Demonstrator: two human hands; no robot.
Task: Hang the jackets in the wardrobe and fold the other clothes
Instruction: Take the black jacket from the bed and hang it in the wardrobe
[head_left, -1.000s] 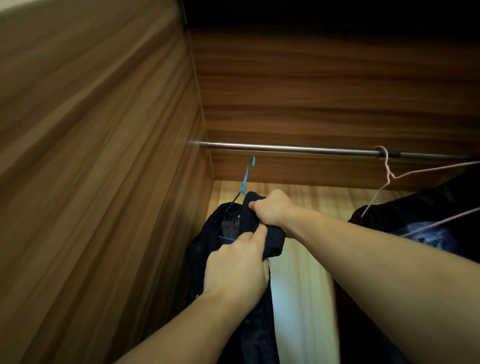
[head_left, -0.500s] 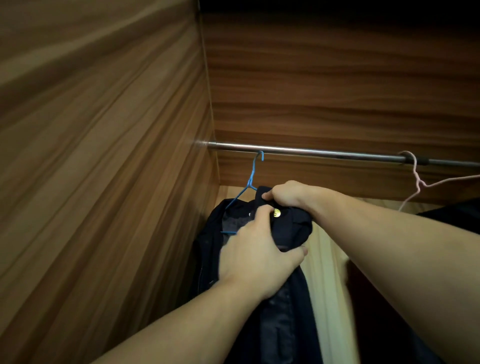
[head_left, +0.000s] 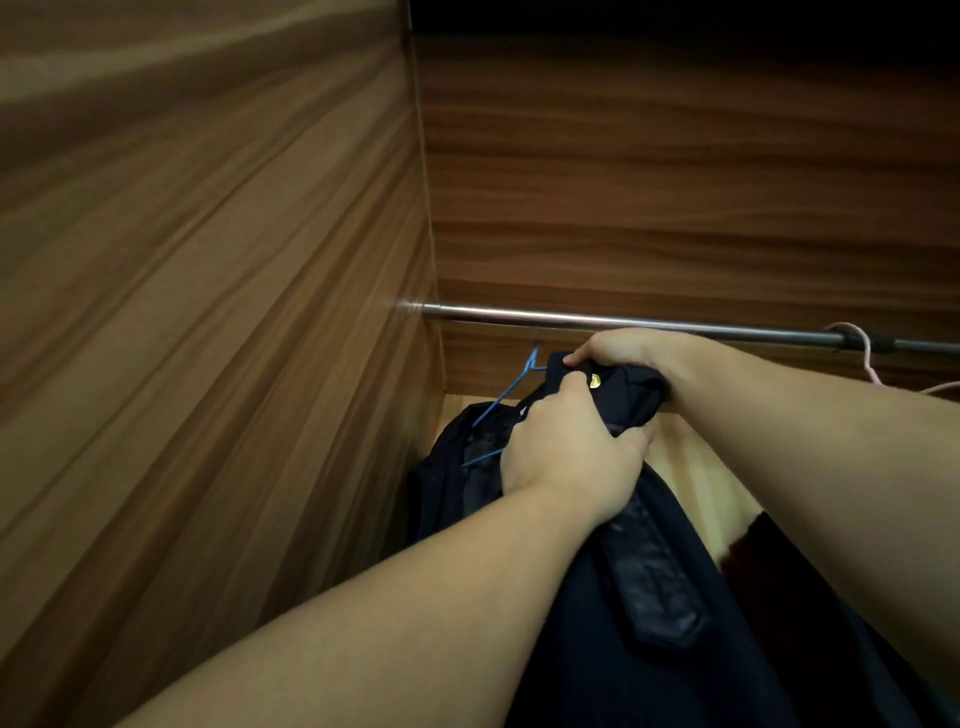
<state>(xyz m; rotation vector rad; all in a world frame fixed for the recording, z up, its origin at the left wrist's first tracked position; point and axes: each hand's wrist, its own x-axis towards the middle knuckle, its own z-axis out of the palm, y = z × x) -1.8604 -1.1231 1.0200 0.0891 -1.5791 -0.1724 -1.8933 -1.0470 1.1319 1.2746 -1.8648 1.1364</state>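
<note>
A dark navy jacket (head_left: 639, 587) with a gold button hangs on a blue wire hanger (head_left: 511, 395) under the metal rail (head_left: 519, 315), close to the wardrobe's left wall. My left hand (head_left: 566, 452) grips the jacket's collar area from below. My right hand (head_left: 618, 351) pinches the top of the collar just under the rail. The hanger's hook is mostly hidden behind my right hand.
The wooden left wall (head_left: 208, 312) and back panel (head_left: 675, 182) of the wardrobe close in the space. A pink wire hanger (head_left: 865, 358) hangs on the rail at the far right, with a dark garment (head_left: 748, 545) below it.
The view has tilted and moved closer. My hands and the jacket sit nearer the rail, and my right hand now covers the blue hanger's hook.
</note>
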